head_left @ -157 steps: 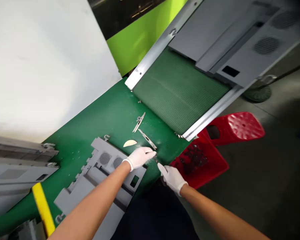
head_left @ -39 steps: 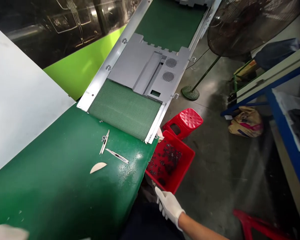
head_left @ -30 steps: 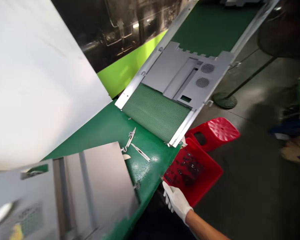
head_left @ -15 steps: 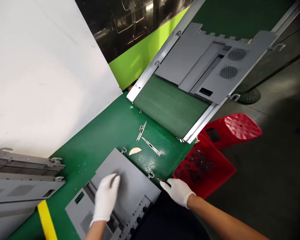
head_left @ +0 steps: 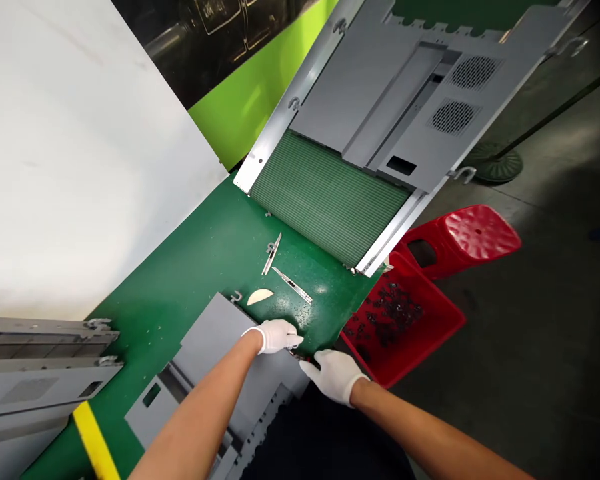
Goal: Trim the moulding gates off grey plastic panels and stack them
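A grey plastic panel [head_left: 215, 340] lies on the green table [head_left: 180, 267] in front of me. My left hand [head_left: 276, 335], in a white glove, pinches the small hooked tab at the panel's far right edge. My right hand [head_left: 336, 375], also gloved, is closed around a small tool, mostly hidden, whose tip meets the panel edge beside that tab. Another hooked tab [head_left: 237, 296] sticks out at the panel's far corner. Beyond it lie a cream half-disc [head_left: 260, 296] and two slim knives [head_left: 293, 285] [head_left: 272, 253].
A conveyor [head_left: 330, 193] at the upper right carries another grey panel [head_left: 365, 93]. A red bin [head_left: 430, 327] with small dark scraps stands right of the table, by a red stool [head_left: 480, 233]. More panels [head_left: 40, 387] stand at the left, near yellow tape [head_left: 96, 440].
My left hand has moved right, from above the panel's middle to the hooked tab at its edge, and has closed there. The camera view has shifted slightly.
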Action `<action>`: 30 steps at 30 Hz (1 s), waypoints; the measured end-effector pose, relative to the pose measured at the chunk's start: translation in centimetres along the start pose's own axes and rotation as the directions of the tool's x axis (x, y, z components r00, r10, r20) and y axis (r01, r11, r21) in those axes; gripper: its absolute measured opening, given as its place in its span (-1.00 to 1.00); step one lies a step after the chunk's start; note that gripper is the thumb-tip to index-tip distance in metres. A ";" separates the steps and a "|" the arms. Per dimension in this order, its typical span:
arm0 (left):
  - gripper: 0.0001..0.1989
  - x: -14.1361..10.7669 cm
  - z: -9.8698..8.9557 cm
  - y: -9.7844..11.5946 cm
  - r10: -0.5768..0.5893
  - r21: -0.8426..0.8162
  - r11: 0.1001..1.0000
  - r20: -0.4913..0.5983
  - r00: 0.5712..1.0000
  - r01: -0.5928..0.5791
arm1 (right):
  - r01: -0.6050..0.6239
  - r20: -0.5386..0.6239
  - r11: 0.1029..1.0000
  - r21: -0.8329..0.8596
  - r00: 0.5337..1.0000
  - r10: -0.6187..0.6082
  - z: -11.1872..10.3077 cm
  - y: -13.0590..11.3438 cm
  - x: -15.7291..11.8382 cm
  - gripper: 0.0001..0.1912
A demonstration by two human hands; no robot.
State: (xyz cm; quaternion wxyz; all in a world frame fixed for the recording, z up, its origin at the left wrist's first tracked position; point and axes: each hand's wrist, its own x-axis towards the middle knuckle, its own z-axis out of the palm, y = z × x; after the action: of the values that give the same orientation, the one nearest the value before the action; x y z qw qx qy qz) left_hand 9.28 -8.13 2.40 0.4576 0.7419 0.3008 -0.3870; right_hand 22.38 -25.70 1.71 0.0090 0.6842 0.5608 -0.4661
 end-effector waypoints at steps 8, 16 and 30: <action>-0.58 0.2 0.4 -0.1 -0.002 -0.044 0.999 -0.028 1.000 0.001 | -0.018 0.028 0.999 -0.046 0.999 0.019 0.2 -0.3 0.7 -0.21; -0.61 -0.4 -0.4 0.4 0.046 -0.057 0.997 -0.012 0.999 -0.047 | 0.111 0.074 0.986 -0.127 0.992 -0.102 -0.3 0.2 1.1 -0.19; -0.66 0.0 -0.6 0.1 0.109 -0.063 0.992 0.002 0.994 -0.109 | -0.002 0.018 0.998 -0.068 1.000 0.004 -0.2 -1.3 1.5 -0.19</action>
State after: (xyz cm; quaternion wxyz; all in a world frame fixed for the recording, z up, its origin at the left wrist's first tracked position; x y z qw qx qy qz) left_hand 9.52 -7.62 2.62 0.5018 0.7415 0.2705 -0.3538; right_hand 21.44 -23.93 1.49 0.0382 0.6800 0.5751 -0.4531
